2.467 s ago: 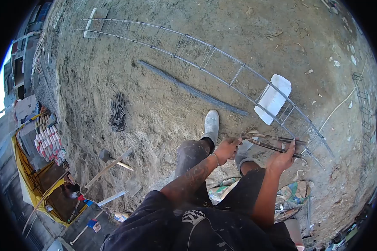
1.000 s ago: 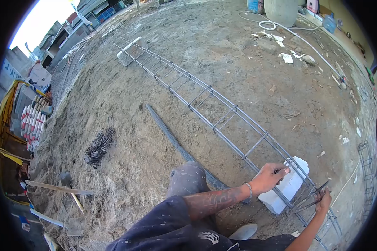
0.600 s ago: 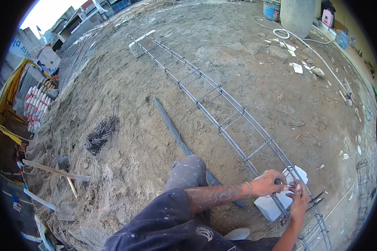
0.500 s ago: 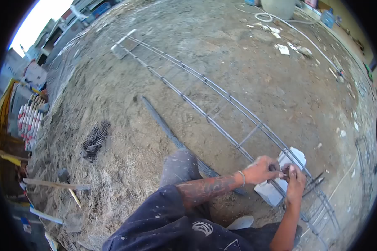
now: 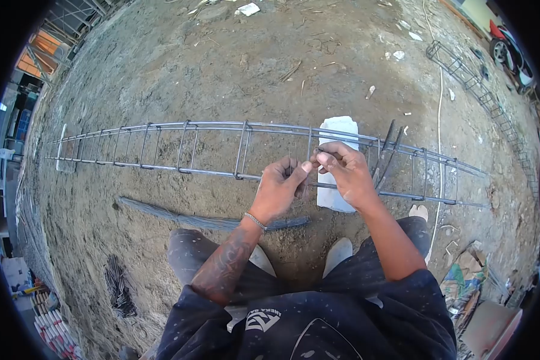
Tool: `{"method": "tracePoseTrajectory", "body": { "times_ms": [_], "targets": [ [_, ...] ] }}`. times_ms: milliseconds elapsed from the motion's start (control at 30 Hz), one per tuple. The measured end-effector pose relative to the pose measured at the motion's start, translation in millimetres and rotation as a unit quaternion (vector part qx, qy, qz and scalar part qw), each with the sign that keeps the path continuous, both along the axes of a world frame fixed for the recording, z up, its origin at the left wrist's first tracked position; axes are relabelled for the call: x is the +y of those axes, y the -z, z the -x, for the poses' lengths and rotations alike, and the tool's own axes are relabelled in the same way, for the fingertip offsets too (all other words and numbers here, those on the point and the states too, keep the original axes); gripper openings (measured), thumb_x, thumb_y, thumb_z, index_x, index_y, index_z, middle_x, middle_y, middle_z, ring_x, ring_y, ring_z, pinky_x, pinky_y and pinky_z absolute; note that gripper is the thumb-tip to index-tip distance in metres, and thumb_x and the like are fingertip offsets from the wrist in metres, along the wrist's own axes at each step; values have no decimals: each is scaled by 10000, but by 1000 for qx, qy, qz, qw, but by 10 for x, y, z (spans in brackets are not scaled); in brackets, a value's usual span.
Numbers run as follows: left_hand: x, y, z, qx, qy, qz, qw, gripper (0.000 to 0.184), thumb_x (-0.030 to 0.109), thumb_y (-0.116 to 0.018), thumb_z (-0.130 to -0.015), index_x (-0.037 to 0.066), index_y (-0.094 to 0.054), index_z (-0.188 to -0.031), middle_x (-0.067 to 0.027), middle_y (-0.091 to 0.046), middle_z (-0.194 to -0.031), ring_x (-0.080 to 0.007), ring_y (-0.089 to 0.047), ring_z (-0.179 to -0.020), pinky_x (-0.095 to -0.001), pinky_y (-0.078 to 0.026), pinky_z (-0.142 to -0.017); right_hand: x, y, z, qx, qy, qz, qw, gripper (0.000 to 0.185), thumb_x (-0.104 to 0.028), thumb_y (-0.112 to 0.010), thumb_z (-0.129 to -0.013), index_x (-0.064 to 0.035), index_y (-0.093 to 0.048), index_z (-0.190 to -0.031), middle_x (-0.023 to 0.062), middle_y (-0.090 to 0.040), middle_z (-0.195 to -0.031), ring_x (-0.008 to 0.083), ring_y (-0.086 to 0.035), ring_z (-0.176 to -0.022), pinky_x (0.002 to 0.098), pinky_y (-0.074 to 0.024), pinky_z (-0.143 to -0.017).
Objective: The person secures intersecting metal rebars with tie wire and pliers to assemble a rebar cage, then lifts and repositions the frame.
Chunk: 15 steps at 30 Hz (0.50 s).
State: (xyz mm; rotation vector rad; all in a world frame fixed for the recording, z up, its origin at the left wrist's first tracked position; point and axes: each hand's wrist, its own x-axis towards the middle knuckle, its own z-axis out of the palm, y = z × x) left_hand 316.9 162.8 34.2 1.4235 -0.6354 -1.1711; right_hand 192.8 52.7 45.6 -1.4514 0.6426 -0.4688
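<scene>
A long rebar cage (image 5: pixel 216 125) lies across the ground in front of me, over a white block (image 5: pixel 336 198) near its right part. My left hand (image 5: pixel 281 187), with a bracelet at the wrist, is pinched in front of the cage; thin wires show at its fingers. My right hand (image 5: pixel 346 171) is closed just beside it, over the block, its fingertips on something small and dark that I cannot make out. Dark pincers (image 5: pixel 387 153) rest across the cage to the right of my right hand.
A bundle of long wires (image 5: pixel 210 223) lies between the cage and my knees. At the lower left is a heap of short dark pieces (image 5: pixel 120 287). Another cage (image 5: pixel 480 90) lies at the upper right, beyond a pale hose (image 5: pixel 440 114). Sacks (image 5: pixel 462 285) lie at the lower right.
The pincers have gone from between my hands onto the cage. My hands have come together over the cage, and the view has turned so that it runs nearly level across.
</scene>
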Motion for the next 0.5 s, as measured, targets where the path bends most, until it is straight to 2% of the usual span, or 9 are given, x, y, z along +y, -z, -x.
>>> {"method": "tracePoseTrajectory", "body": {
  "times_ms": [33,67,167,267,333,400,433,467,500],
  "targets": [
    [-5,21,3,63,-33,21,997,261,275,-543,-882,43,-516,-767,-25,-542,-660,-88,-519,-568,-219,-394,-501,-13,-3,5,0,3,0,1000,257,-138,-592,-841,36,-545,-1024,75,-618,-869,115,-560,-792,258,-457,-714],
    [-11,30,6,62,-29,20,997,261,275,-543,-882,43,-516,-767,-25,-542,-660,-88,-519,-568,-219,-394,-501,-24,-9,9,-22,22,-37,999,220,-147,-586,-848,24,-554,-984,70,-618,-869,114,-559,-788,260,-456,-717],
    [-23,41,10,137,-207,71,966,237,274,-497,-903,57,-507,-808,-42,-534,-715,-116,-516,-620,-240,-414,-559,-99,-35,31,-71,60,-81,992,173,-168,-561,-866,-5,-570,-924,63,-612,-865,122,-552,-807,273,-445,-737],
    [-7,113,-109,157,-262,58,950,220,257,-503,-900,60,-504,-803,-43,-539,-731,-123,-515,-615,-245,-418,-559,-243,-96,73,-95,82,-70,990,172,-191,-552,-875,-21,-572,-888,64,-606,-856,134,-543,-838,292,-434,-773],
    [-1,143,-124,185,-244,52,950,214,249,-527,-884,35,-530,-870,-55,-562,-771,-123,-521,-643,-239,-417,-571,-295,-95,90,-80,87,-36,992,154,-170,-571,-863,-16,-571,-856,62,-622,-823,114,-566,-784,266,-454,-755],
    [0,137,-101,-23,-203,-74,976,267,227,-533,-868,-6,-541,-998,-85,-579,-808,-171,-558,-725,-279,-447,-649,-295,-90,90,-60,80,-19,995,155,-171,-569,-864,-18,-572,-845,64,-621,-810,112,-569,-774,268,-462,-738],
    [16,76,-94,-20,-196,-71,978,267,227,-533,-868,-6,-541,-998,-85,-579,-808,-171,-558,-725,-279,-447,-649,-291,-88,94,-39,73,-4,997,157,-173,-568,-865,-19,-574,-835,65,-620,-796,110,-572,-763,271,-470,-721],
    [22,-20,-96,-392,-227,-18,891,311,227,-537,-857,-17,-528,-1050,-103,-594,-823,-216,-574,-730,-305,-455,-680,-266,-99,91,-22,64,2,998,157,-174,-565,-866,-23,-572,-822,53,-613,-783,111,-563,-751,273,-465,-725],
    [-4,-113,-84,-700,-230,56,674,362,226,-541,-846,-28,-515,-1102,-121,-608,-838,-260,-590,-736,-330,-462,-712,-230,-116,90,-3,66,12,998,159,-175,-563,-867,-27,-569,-809,41,-606,-769,113,-553,-740,276,-459,-728]
  ]
}}
